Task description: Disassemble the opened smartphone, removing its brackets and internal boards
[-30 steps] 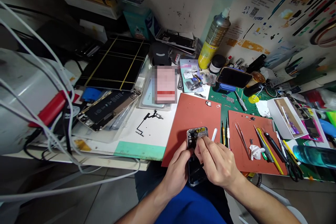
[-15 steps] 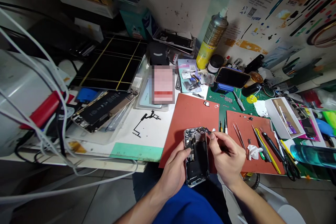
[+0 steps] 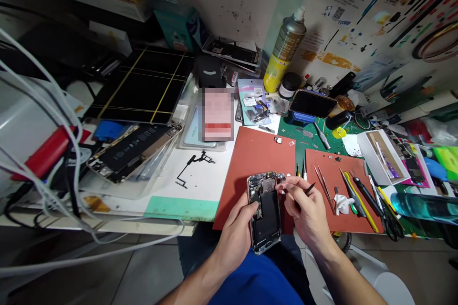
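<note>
An opened phone (image 3: pixel 270 217), its inner boards and black battery bay showing, is held upright over the table's front edge. My left hand (image 3: pixel 234 226) grips its left side, the thumb resting on the inner edge. Closed at the phone's upper right corner, my right hand (image 3: pixel 304 205) has a slim dark pointed tool (image 3: pixel 310 188) sticking out behind its fingers. A small part (image 3: pixel 280 177) shows by those fingertips; whether they pinch it is hard to tell. Beneath lies a reddish-brown mat (image 3: pixel 250 162).
On a second mat (image 3: pixel 311 157) lie tweezers (image 3: pixel 325 189), a crumpled white tissue (image 3: pixel 342 204) and a yellow-handled tool (image 3: pixel 361 207). Black scissors (image 3: pixel 392 224) sit near the edge. A black flex cable (image 3: pixel 193 167) lies on the left, beyond white cables (image 3: pixel 53 176). A spray can (image 3: pixel 286 50) stands behind.
My right fingers have shifted at the phone's upper corner, and the dark pointed tool now shows behind them. My left hand keeps its grip on the phone. The view has moved slightly.
</note>
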Available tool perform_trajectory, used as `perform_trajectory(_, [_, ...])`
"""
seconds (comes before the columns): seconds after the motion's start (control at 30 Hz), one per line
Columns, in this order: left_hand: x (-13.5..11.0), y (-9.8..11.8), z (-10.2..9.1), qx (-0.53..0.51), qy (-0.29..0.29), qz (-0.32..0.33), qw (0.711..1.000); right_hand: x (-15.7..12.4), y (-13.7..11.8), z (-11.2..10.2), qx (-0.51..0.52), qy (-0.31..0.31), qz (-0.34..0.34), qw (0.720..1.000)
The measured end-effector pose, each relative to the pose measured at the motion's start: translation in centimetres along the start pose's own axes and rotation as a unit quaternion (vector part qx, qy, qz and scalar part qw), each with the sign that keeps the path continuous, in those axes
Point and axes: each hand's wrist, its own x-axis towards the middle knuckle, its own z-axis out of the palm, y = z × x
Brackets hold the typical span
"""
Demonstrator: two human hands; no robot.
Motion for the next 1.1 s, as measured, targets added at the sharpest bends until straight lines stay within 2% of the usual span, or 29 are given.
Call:
perform_trajectory(0.13, [0.1, -0.3, -0.4, 0.011, -0.007, 0.006, 1.000, 0.4, -0.8, 0.0, -0.022, -0.035, -0.002, 0.999])
perform_trajectory(0.33, [0.3, -1.0, -1.1, 0.032, -0.004, 0.009, 0.999, 1.5, -1.3, 0.2, -0.077, -0.024, -0.017, 0.997])
perform_trajectory(0.7, [0.2, -0.9, -0.9, 0.004, -0.001, -0.011, 1.000, 1.3, -1.9, 0.3, -0.085, -0.050, 0.037, 0.994])
perform_trajectory(1.1, [0.4, -1.0, -1.0, 0.004, 0.002, -0.013, 1.000, 1.9, -3.1, 0.6, -0.135, -0.086, 0.054, 0.986])
